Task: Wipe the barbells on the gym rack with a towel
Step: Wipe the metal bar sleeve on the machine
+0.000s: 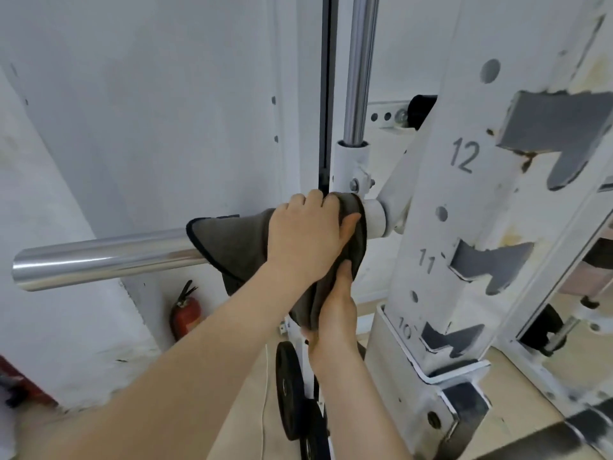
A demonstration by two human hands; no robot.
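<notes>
A chrome barbell sleeve [99,257] sticks out to the left from the white collar [376,220] of the rack's carriage. Draped over the sleeve close to the collar is a dark grey towel [232,240]. My left hand [308,234] presses on top of the towel and wraps around the bar, thumb toward the collar. Below it, my right hand [335,313] grips the towel's hanging end. The part of the bar under the towel is hidden.
The white rack upright [464,194] with notches numbered 10, 11 and 12 stands at the right. A vertical chrome guide rod [360,61] rises above the collar. Black weight plates [290,386] and a red fire extinguisher [185,313] sit low by the white wall.
</notes>
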